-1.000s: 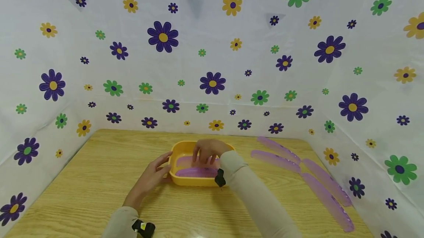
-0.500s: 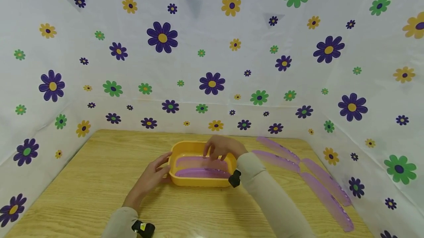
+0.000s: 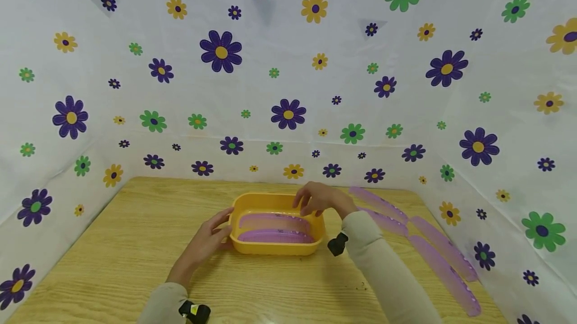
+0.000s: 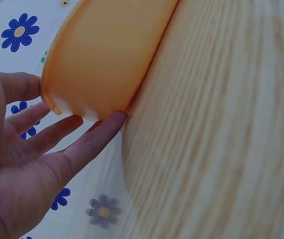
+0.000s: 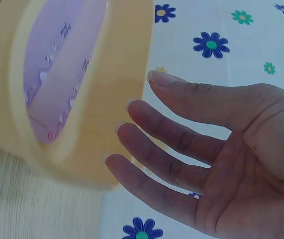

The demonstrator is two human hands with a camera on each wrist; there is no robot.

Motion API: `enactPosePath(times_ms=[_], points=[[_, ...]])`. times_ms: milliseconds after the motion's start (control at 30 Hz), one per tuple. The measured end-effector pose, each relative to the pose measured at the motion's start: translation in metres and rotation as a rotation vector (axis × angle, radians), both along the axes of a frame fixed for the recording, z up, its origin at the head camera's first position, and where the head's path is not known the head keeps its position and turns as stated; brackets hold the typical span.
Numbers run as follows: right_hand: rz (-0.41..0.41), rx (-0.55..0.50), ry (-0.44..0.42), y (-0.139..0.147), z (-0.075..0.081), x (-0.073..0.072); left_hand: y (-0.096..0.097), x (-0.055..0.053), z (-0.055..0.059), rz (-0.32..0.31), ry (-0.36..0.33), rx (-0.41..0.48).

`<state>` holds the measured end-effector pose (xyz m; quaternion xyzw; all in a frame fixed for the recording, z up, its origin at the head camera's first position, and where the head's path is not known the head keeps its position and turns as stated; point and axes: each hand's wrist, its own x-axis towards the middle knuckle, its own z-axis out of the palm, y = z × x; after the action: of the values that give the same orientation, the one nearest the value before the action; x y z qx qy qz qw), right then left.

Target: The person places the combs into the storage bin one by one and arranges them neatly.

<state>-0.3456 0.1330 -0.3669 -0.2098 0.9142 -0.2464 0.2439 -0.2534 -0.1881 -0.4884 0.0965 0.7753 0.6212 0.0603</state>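
Observation:
A yellow-orange plastic tray (image 3: 276,249) stands on the wooden table. Two translucent purple combs (image 3: 276,237) lie side by side inside it, also seen in the right wrist view. My left hand (image 3: 205,240) touches the tray's left end; in the left wrist view its nearly straight fingertips rest against the outer wall (image 4: 107,55) and rim. My right hand (image 3: 321,198) is over the tray's far right corner, holding nothing. Its fingers are loosely bent and spread in the right wrist view, overlapping the tray's end.
Several more purple combs (image 3: 444,274) lie on the table to the right, in two slanting pairs. The right forearm passes in front of one pair. A white cloth with printed flowers (image 3: 288,78) encloses the table (image 3: 266,289) at the back and sides.
My right hand has lifted away from the combs in the tray and moved right, toward the far right corner. Both combs now show fully. My left hand stays at the tray's left end.

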Motion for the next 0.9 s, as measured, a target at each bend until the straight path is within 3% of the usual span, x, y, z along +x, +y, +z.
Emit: enactPosePath(times_ms=[233, 900], points=[[0.019, 0.007, 0.028, 0.019, 0.001, -0.001, 0.001, 0.0, 0.0, -0.003, 0.009, 0.009], [-0.082, 0.028, 0.03, 0.073, -0.006, -0.003, 0.001, 0.0, 0.0, 0.004, -0.011, 0.017]])
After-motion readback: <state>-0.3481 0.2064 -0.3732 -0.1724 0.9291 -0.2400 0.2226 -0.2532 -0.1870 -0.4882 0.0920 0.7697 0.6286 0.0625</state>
